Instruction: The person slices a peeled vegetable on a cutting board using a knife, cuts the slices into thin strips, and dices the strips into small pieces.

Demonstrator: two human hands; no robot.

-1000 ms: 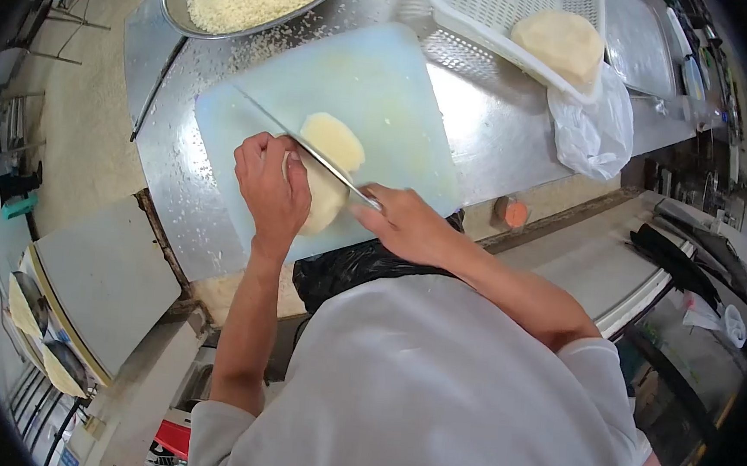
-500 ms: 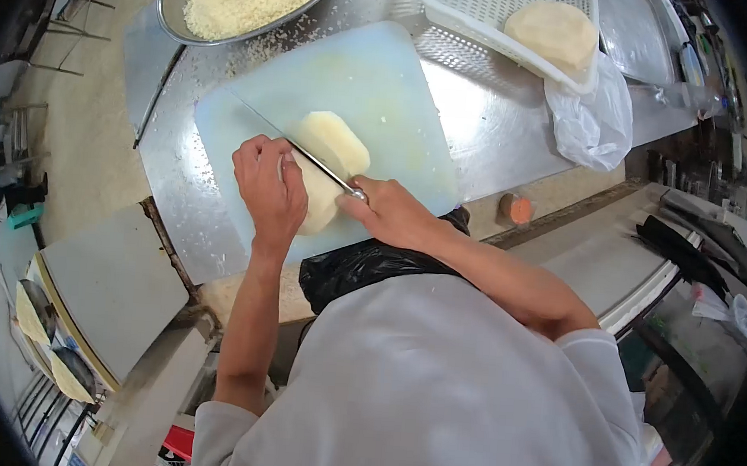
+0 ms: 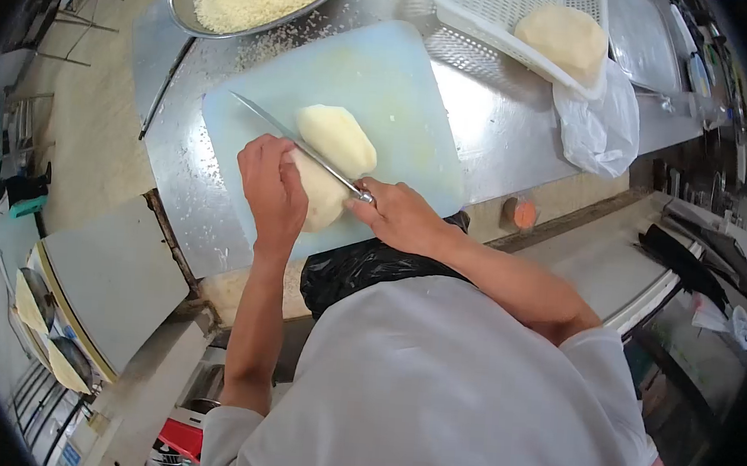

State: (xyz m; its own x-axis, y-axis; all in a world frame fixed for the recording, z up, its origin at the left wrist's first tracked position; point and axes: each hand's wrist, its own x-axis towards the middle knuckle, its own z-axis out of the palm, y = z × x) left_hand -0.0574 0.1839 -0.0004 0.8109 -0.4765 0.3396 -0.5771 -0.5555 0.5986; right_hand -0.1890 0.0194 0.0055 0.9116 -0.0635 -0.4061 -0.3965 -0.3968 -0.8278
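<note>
My right hand [image 3: 400, 218] is closed on the handle of a kitchen knife [image 3: 306, 149], whose long blade slants up to the left. Under the blade lies a large piece of pale peeled root vegetable [image 3: 320, 196], possibly jicama. The curled fingers of my left hand [image 3: 273, 187] hold that piece from its left side. Just beyond the blade, a cut slab [image 3: 337, 138] of the same vegetable rests on the pale cutting board [image 3: 368, 59]. How deep the edge sits in the piece cannot be made out.
A metal bowl [image 3: 177, 3] of chopped pale bits stands at the back left, with crumbs around it on the steel table [image 3: 483, 154]. At the back right, a white plastic basket [image 3: 458, 18] carries a whole peeled vegetable [image 3: 564, 43]. A plastic bag [image 3: 602, 119] hangs beside it.
The cut slab has tipped away from the knife and lies flatter. More of the blade's flat side shows. Both hands keep nearly the same places, and the view has shifted slightly.
</note>
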